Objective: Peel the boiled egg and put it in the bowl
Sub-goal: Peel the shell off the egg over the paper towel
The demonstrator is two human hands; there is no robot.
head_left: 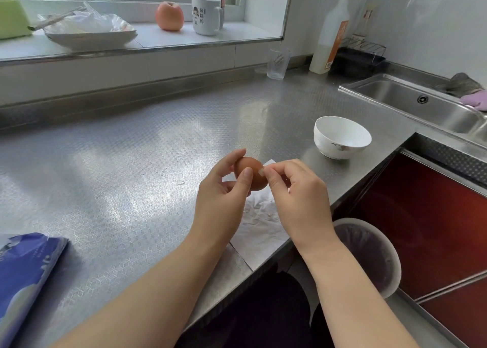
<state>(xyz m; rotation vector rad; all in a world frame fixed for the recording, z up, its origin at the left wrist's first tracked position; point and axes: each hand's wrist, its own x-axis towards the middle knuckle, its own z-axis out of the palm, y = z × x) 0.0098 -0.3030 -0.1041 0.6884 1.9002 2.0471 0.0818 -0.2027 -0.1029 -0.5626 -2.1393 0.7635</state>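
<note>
The left hand [224,192] holds a brown egg [250,172] above the counter [126,163], thumb across its front and fingers curled round its far side. The right hand [297,197] meets the egg from the right, its thumb and forefinger pinched together at the shell near the top, where a small pale patch shows; whether that is a lifted flake or bare white cannot be told. The rest of the shell looks whole. Under both hands a crumpled white paper towel [261,229] lies flat on the counter near its front edge. A white bowl [342,137] stands upright on the counter beyond and to the right of the egg, well apart from it, with nothing seen inside. Further right is a steel sink [411,102], with a cloth [466,89] at its far rim. A clear glass [278,63] and a tall bottle [329,39] stand at the back of the counter. On the window ledge sit an apple [169,15], a white mug [207,14] and a plate [89,37] bearing a plastic bag. A blue packet [26,276] lies at the near left. Below the counter edge, to the right, is a lined bin [369,253].
</note>
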